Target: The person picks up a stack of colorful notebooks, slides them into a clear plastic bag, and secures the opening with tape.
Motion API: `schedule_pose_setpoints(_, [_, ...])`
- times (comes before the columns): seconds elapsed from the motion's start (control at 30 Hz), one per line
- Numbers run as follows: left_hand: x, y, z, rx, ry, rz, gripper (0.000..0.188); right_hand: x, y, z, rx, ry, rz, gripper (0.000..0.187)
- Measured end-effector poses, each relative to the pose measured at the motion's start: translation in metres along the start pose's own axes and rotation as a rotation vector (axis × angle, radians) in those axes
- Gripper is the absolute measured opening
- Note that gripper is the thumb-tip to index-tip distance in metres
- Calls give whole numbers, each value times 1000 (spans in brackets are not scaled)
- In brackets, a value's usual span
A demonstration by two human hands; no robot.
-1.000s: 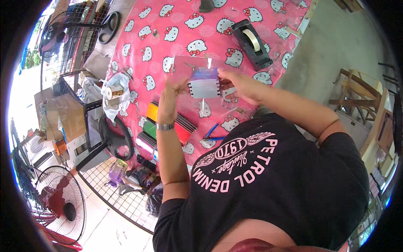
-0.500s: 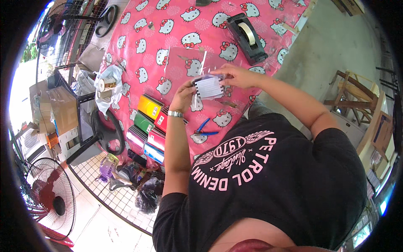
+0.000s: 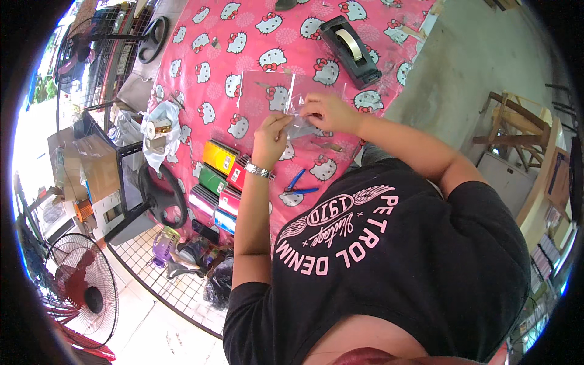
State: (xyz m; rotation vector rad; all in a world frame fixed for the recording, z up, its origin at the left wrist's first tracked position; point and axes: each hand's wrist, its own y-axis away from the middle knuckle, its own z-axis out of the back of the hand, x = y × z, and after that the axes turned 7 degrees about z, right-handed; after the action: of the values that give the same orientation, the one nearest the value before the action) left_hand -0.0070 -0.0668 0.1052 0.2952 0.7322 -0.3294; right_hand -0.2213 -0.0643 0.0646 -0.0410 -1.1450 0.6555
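My left hand (image 3: 271,139), with a metal watch at the wrist, pinches the near left edge of a clear plastic bag (image 3: 298,126). On the bag's far right side, my right hand (image 3: 331,114) has its fingers curled and pressed together on the plastic. Glare and my fingers hide what is inside the bag. Flat clear plastic sleeves (image 3: 263,92) lie on the pink table cover just beyond my hands. Left of my left forearm sit stacks of small spiral notebooks, among them yellow (image 3: 219,157), green (image 3: 212,180) and red (image 3: 236,175) ones.
Blue-handled pliers (image 3: 298,185) lie near my body. A black tape dispenser (image 3: 350,51) stands at the far right of the pink table cover (image 3: 213,58). On the left are a white plastic bag (image 3: 159,135), a black steering-wheel-shaped handle (image 3: 163,194) and a fan (image 3: 85,292).
The white pad with black-toothed edges that showed between my hands is out of sight. My hands have turned the clear plastic, and my right fingers have curled inward.
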Motion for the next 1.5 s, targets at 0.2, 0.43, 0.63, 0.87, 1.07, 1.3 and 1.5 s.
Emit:
schedule_pose_setpoints(0.2, [1,15,1,-40,-100,-303,41,21,11,14,192,307,273,18])
schedule_pose_setpoints(0.43, [18,14,-25,-198,50,95,16,25,11,-23,-121,198,-140,19])
schedule_pose_setpoints(0.63, [13,10,-27,-282,-63,265,20,13,0,-3,-143,300,-34,18])
schedule_pose_setpoints(0.87, [-12,-10,-8,-19,-210,445,30,-65,69,112,-350,224,-906,24])
schedule_pose_setpoints(1.07, [11,-15,-1,61,-132,337,45,-62,71,114,-487,-492,-953,15])
schedule_pose_setpoints(1.3, [37,-6,-21,-57,199,195,38,-62,150,59,-679,-1267,-942,4])
schedule_pose_setpoints(1.5, [58,-1,-35,68,667,428,34,-32,-8,36,202,-1041,-758,13])
